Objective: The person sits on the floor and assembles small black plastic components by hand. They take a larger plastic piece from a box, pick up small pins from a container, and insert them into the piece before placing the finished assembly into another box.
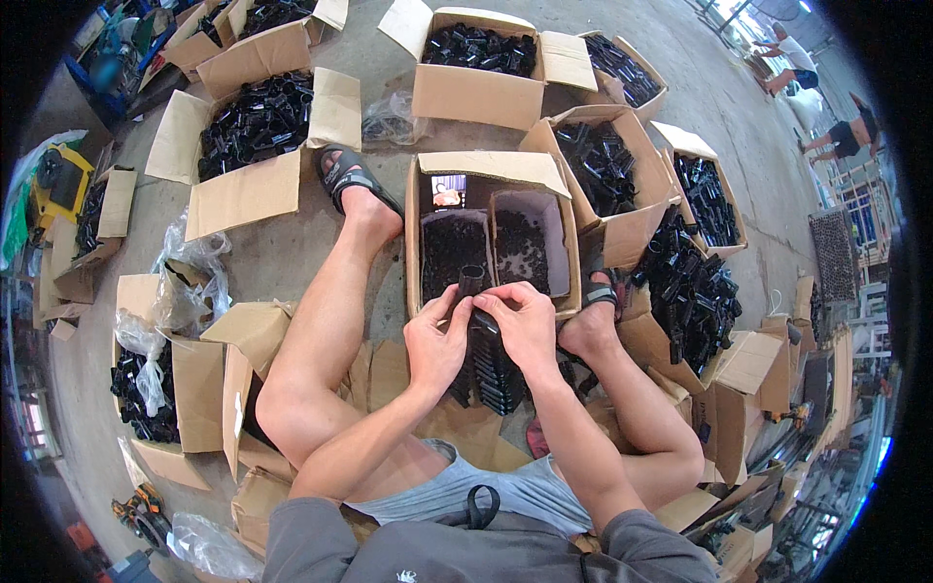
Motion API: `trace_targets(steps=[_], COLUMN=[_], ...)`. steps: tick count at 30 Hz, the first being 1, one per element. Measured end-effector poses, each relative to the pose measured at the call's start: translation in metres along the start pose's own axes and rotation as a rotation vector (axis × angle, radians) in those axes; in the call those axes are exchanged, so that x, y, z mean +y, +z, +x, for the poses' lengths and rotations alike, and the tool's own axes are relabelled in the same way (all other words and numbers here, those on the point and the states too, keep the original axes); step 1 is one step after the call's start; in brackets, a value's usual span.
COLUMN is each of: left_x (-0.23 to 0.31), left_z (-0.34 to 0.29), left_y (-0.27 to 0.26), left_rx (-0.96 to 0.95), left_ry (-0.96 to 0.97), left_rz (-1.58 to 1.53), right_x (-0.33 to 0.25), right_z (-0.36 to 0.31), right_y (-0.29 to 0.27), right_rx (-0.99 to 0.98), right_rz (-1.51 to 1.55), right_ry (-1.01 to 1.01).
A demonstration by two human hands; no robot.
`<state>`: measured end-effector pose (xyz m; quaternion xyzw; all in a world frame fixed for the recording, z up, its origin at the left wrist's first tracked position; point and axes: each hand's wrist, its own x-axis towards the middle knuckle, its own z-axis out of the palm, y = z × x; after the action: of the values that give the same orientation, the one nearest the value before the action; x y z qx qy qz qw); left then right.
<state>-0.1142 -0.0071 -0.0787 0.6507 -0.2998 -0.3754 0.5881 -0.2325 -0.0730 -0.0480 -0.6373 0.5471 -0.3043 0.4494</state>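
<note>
Both hands meet in front of me on a short black tube-like plastic part (471, 278), which stands upright with its open end up. My left hand (434, 342) pinches it from the left, and my right hand (523, 328) closes on it from the right. Whatever small thing the fingertips may also hold is hidden. Just beyond is an open cardboard box (491, 163) with two bins of small black pieces (454, 248) inside. A lit phone screen (449, 191) leans at its far left corner. Below my hands lies a row of stacked black parts (494, 374) between my legs.
Open cartons of black plastic parts surround me, including a carton (243, 199) at far left, a carton (483, 92) at the back and a heaped one (685, 291) at right. Clear plastic bags (190, 272) lie at left. Two people (792, 58) are at the far right.
</note>
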Motion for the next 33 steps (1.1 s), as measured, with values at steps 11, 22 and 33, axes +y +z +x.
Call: trace_targets(steps=[11,22,33], left_x=[0.008,-0.004,-0.010], left_z=[-0.003,-0.011,-0.009], left_y=[0.005,0.005,0.005], left_rx=[0.015,-0.018,-0.038], left_ry=[0.016,0.071,0.081], left_rz=[0.131,0.115,0.084], right_x=[-0.008,0.004,0.007], right_z=[-0.005,-0.024,-0.033], right_y=[-0.008,-0.011,0.004], right_rx=[-0.010,0.016,0.154], right_rz=[-0.042,-0.180,-0.149], right_ry=[-0.066,-0.176,-0.188])
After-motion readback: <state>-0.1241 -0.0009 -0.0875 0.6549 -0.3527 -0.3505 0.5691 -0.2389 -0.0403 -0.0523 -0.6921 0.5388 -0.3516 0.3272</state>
